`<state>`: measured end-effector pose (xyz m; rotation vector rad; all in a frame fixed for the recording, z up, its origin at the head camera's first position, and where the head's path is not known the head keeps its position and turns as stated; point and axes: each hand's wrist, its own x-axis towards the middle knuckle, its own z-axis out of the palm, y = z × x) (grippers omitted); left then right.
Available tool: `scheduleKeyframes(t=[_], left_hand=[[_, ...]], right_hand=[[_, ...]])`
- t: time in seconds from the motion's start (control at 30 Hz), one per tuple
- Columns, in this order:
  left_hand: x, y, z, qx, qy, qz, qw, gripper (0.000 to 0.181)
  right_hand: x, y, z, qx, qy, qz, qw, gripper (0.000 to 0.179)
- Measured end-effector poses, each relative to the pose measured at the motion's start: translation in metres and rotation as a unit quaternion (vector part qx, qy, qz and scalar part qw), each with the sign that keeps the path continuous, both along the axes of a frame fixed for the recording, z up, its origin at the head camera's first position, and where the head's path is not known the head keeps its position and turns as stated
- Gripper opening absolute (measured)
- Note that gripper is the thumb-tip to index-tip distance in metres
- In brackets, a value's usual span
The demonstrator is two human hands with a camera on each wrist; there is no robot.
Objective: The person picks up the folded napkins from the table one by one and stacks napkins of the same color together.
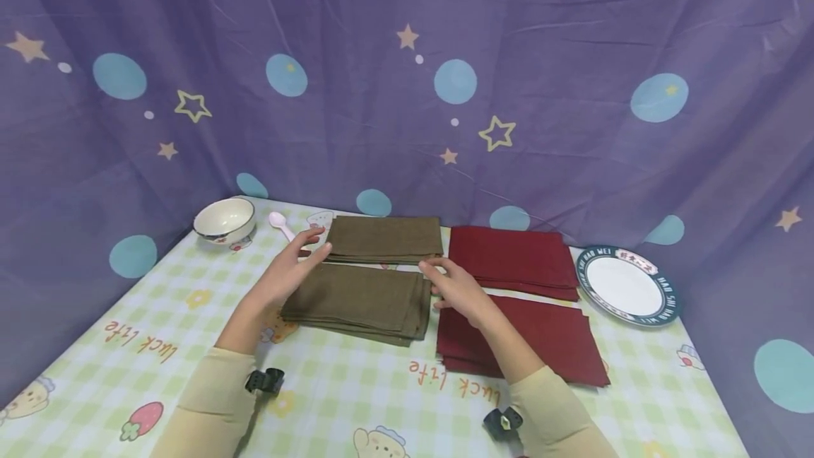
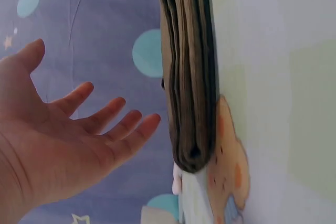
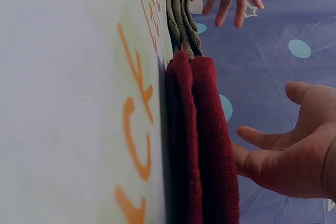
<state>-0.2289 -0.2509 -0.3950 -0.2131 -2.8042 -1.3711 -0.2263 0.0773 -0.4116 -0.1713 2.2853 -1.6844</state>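
Observation:
In the head view, two stacks of folded olive-brown cloth lie in the middle of the table: a far brown stack [image 1: 388,237] and a near brown stack [image 1: 356,299]. My left hand [image 1: 282,276] is at the left end of the near one, fingers spread and apart from it in the left wrist view, where the folded edges of the brown cloth [image 2: 189,77] show. My right hand [image 1: 463,292] hovers between that stack and the near dark red stack [image 1: 521,338], fingers loosely bent around nothing. Behind lies a far dark red stack [image 1: 509,256].
A white bowl [image 1: 225,220] stands at the back left, beside a pink spoon [image 1: 280,223]. On the right lies a white plate [image 1: 626,285] with a dark green rim. The checked tablecloth [image 1: 343,394] reaches back to a purple curtain [image 1: 381,112].

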Motion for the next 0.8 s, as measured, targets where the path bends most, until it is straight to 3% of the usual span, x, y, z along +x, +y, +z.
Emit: scheduleKeyframes(t=[0.13,0.4,0.6,0.8], left_hand=[[-0.001,-0.01,-0.001,0.031,-0.016,0.017,0.9993,0.069],[-0.004,-0.018,-0.01,0.091,-0.093,0.051,0.9902,0.065],[-0.003,-0.02,-0.015,0.088,-0.125,0.088,0.9843,0.056],[-0.001,-0.022,-0.015,0.067,-0.142,0.083,0.9842,0.051]], right_hand=[[-0.002,0.0,-0.003,0.006,-0.008,-0.01,0.9999,0.063],[-0.007,0.001,-0.007,-0.014,-0.023,-0.015,0.9995,0.049],[-0.01,0.001,-0.01,-0.019,-0.032,-0.017,0.9991,0.045],[-0.011,-0.001,-0.01,-0.014,-0.032,-0.018,0.9992,0.043]])
